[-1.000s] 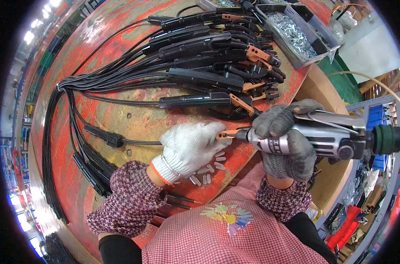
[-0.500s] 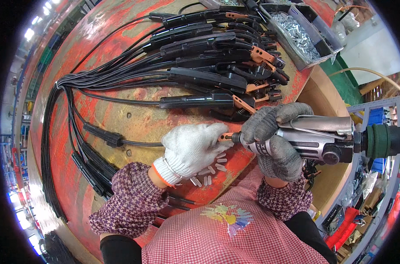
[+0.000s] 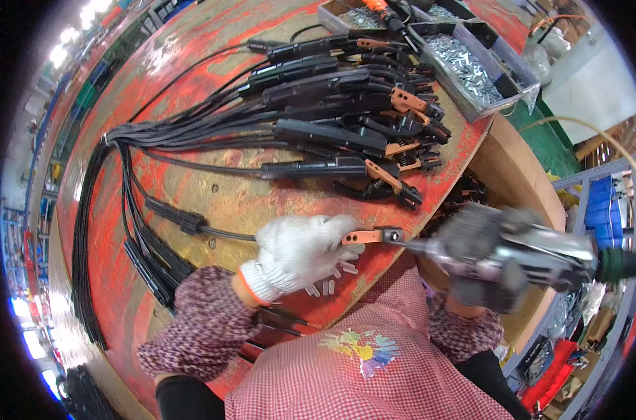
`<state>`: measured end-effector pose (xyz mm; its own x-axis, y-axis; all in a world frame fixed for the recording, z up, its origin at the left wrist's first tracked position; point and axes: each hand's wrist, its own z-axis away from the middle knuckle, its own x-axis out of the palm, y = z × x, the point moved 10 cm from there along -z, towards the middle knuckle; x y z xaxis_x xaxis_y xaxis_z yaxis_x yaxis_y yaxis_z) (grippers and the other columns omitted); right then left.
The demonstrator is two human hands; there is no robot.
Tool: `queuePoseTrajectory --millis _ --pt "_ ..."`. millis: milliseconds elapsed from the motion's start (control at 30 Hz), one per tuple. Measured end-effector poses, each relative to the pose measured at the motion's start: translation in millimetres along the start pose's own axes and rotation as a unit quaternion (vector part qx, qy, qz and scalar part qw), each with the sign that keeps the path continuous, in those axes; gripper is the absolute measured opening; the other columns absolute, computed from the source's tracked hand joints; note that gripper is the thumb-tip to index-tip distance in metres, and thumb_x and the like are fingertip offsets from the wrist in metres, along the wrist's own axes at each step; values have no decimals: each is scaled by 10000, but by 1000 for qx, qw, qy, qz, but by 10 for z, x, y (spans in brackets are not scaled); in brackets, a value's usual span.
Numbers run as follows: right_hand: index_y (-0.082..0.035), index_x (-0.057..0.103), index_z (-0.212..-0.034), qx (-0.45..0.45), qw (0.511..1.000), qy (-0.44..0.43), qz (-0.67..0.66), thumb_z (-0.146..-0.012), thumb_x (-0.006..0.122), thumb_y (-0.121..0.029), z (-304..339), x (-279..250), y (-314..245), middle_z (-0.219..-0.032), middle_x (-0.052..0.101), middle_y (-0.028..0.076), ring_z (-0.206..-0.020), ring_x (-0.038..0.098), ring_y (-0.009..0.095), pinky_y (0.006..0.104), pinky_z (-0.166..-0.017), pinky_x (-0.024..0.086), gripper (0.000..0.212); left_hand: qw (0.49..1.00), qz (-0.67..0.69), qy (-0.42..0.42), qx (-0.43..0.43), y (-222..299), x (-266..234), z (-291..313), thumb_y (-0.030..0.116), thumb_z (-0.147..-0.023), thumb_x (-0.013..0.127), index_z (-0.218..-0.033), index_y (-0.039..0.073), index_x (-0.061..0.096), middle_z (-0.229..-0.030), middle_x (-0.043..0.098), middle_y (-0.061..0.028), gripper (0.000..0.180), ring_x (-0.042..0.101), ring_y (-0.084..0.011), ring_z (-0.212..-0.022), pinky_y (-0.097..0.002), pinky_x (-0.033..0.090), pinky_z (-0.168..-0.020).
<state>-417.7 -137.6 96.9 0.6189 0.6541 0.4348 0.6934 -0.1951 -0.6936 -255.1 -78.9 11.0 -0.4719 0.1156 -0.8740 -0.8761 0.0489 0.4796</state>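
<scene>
In a white knit glove, my left hand is closed around a welding electrode holder on the table; its copper jaw sticks out to the right, with a dark cable running off to the left. My right hand, in a dark grey glove and blurred by motion, grips a silver power driver. The driver's thin bit points left, close to the end of the jaw; whether they touch I cannot tell. Several small light sleeves lie below my left hand.
A row of black electrode holders lies across the table, their cables tied in a bundle. Grey bins of small metal parts stand at the far right. A cardboard box sits beyond the red worn table's right edge.
My right hand and the driver have moved right, away from my left hand, uncovering more of the copper jaw and its dark end. My left hand keeps its hold.
</scene>
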Motion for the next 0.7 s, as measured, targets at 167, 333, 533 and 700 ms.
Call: queuePoseTrajectory --millis 167,333,533,700 --pt "0 546 -1122 44 937 315 147 -862 590 -168 963 -1908 -276 -765 563 121 -692 572 223 333 -617 499 313 993 -31 100 57 218 -490 -429 411 -796 689 -1065 220 644 -793 680 -45 333 666 -273 -675 -402 512 -548" --pt "24 599 -1000 287 775 390 405 -733 782 -168 2168 -3778 331 -701 584 18 -578 560 155 284 -579 505 376 955 54 233 173 198 -571 -780 298 -761 714 -1041 126 618 -967 602 -133 342 605 -347 -902 -426 498 -751" --pt "20 558 -1091 445 557 444 542 -648 852 -185 3367 -4361 210 -937 636 74 -769 588 212 372 -680 492 570 937 -235 250 65 -897 -1367 182 85 -636 680 -1039 56 623 -936 631 -142 408 631 -328 -832 -413 525 -725" --pt "11 627 -1076 465 545 281 638 -681 820 -225 3309 -4537 356 -972 685 100 -853 627 233 349 -774 493 499 936 -294 174 -80 -2038 -1262 418 292 -692 739 -1093 77 572 -1013 594 -130 485 572 -322 -990 -436 458 -859"
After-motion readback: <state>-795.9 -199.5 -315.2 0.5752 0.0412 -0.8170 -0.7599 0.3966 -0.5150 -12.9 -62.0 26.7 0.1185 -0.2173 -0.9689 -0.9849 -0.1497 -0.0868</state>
